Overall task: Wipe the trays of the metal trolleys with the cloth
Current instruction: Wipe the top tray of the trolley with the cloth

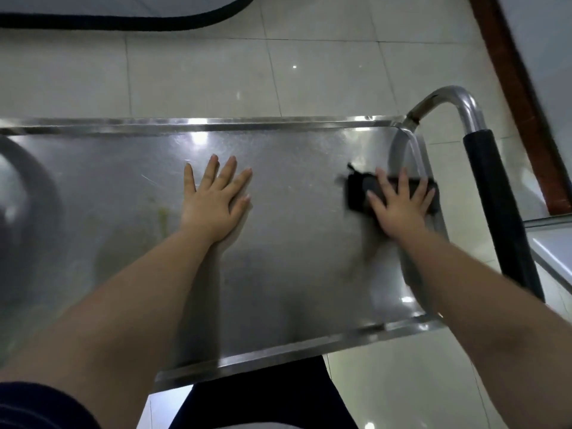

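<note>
A steel trolley tray (pixel 294 261) fills the middle of the view, with raised rims on its far and near sides. My right hand (pixel 399 205) presses flat, fingers spread, on a dark cloth (pixel 356 196) near the tray's right end. The cloth is blurred at its left edge. My left hand (pixel 215 202) lies flat on the bare metal at the tray's centre, fingers apart and holding nothing. A faint yellowish smear (pixel 161 218) shows on the metal left of that hand.
The trolley's curved steel handle with a black grip (pixel 492 196) stands at the right end. A second metal surface (pixel 551 243) juts in at the far right. Glossy floor tiles (pixel 309 72) lie beyond, with a dark-edged mat (pixel 123 21) at top left.
</note>
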`<state>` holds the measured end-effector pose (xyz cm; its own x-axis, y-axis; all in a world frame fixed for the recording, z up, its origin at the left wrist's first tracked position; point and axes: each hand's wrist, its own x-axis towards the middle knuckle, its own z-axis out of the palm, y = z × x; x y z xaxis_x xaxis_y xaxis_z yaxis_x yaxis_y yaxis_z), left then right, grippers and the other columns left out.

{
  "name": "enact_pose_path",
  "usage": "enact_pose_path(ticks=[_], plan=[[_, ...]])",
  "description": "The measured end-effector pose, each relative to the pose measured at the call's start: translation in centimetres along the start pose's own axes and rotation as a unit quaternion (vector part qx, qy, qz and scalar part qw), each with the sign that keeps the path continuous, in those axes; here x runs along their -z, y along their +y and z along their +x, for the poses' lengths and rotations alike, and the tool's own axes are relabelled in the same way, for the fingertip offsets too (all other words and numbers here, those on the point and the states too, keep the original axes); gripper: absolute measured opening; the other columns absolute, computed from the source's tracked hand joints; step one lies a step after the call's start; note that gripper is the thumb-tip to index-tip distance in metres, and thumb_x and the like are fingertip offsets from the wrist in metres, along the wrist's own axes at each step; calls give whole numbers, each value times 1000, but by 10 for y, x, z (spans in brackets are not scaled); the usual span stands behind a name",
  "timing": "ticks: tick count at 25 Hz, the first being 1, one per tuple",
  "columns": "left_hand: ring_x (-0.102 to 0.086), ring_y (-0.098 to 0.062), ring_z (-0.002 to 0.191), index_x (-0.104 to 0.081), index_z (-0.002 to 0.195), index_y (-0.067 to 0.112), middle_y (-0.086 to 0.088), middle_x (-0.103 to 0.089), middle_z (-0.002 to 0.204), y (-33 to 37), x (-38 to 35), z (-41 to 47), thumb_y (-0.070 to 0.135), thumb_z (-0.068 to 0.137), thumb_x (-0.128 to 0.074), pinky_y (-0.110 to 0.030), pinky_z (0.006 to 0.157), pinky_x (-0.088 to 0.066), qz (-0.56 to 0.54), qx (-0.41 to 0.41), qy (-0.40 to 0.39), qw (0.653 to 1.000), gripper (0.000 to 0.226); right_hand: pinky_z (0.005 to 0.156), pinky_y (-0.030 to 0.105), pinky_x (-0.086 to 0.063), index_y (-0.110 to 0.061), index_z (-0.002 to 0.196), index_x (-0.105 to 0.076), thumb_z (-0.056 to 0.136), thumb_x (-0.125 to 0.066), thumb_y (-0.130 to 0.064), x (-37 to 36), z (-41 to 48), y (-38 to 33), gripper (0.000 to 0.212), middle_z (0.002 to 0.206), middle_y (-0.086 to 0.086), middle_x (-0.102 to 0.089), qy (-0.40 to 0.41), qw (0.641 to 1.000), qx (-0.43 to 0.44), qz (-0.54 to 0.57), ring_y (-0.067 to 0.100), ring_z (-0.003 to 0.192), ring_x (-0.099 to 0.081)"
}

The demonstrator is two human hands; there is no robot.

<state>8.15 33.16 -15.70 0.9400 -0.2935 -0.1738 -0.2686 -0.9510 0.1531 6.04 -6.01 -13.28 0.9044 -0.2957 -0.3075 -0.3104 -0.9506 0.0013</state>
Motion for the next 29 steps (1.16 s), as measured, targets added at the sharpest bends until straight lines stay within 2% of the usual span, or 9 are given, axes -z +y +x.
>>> enact_pose_path(ticks=[3, 6, 12, 15, 17, 20, 24, 26, 29], plan=[[20, -22, 148, 4, 152, 46, 5, 14, 163, -1, -2, 2, 66, 92, 1, -61, 109, 24, 13, 40, 6, 999, 64, 113, 61, 12, -58, 146, 4, 86, -13, -79, 25, 97, -42, 66, 163, -2, 12, -22, 1000, -12, -7, 46, 144, 14], [17, -23, 149, 7, 152, 47, 6, 14, 163, -1, -2, 4, 66, 93, 0, -65, 109, 20, 16, 55, -3, 998, 63, 111, 65, 15, -58, 145, 5, 87, -15, -78, 29, 96, -56, 65, 163, -3, 11, -31, 999, -16, -4, 44, 145, 15], [17, -23, 149, 7, 152, 46, 5, 15, 163, 2, 3, 2, 62, 97, -7, -67, 111, 13, 5, 52, -9, 999, 59, 110, 71, -5, -37, 152, -24, 92, -19, -70, -26, -119, -5, 68, 163, 8, -11, -21, 997, 67, 9, 52, 143, -4], [17, -24, 149, 6, 153, 45, 4, 14, 163, 1, 4, 3, 62, 97, -6, -66, 111, 14, 0, 50, -9, 999, 60, 106, 74, -13, -44, 151, -23, 93, -20, -69, -55, -219, 11, 63, 163, 4, -12, -62, 989, 134, -4, 52, 144, -6], [16, -24, 149, 6, 153, 44, 4, 14, 163, 0, 4, 2, 62, 96, -6, -66, 112, 13, 5, 51, -6, 999, 61, 106, 74, -12, -47, 149, -25, 92, -26, -67, -55, -201, -1, 61, 163, 3, -14, -48, 985, 165, 5, 54, 142, -8], [13, -24, 150, 1, 154, 43, 3, 9, 164, 0, 1, 1, 61, 97, -11, -65, 113, 13, -1, 51, 8, 999, 61, 108, 72, 1, -44, 149, -28, 91, -30, -64, -30, -83, -61, 61, 162, 9, -17, 53, 986, 158, 1, 59, 139, -6], [10, -23, 150, -5, 154, 43, 3, 4, 164, -4, -1, 1, 60, 98, -15, -62, 113, 16, -6, 40, 23, 999, 60, 111, 65, 12, -49, 150, 2, 90, -12, -72, 9, 60, -143, 66, 164, 5, 6, 32, 998, 50, -9, 50, 143, 15], [10, -22, 150, -6, 154, 44, 4, 3, 164, -4, 0, 2, 61, 98, -14, -60, 113, 18, -9, 44, 27, 999, 59, 113, 62, 10, -49, 150, 4, 91, -13, -72, 10, 61, -149, 66, 164, 5, 7, 17, 997, 67, -14, 48, 144, 12], [10, -22, 150, -6, 154, 45, 5, 3, 164, -2, 2, 2, 61, 97, -15, -60, 113, 18, -7, 45, 23, 999, 59, 115, 60, 8, -46, 152, -10, 93, -22, -68, -7, -13, -121, 65, 164, 5, -3, 21, 989, 144, -16, 47, 145, 4]])
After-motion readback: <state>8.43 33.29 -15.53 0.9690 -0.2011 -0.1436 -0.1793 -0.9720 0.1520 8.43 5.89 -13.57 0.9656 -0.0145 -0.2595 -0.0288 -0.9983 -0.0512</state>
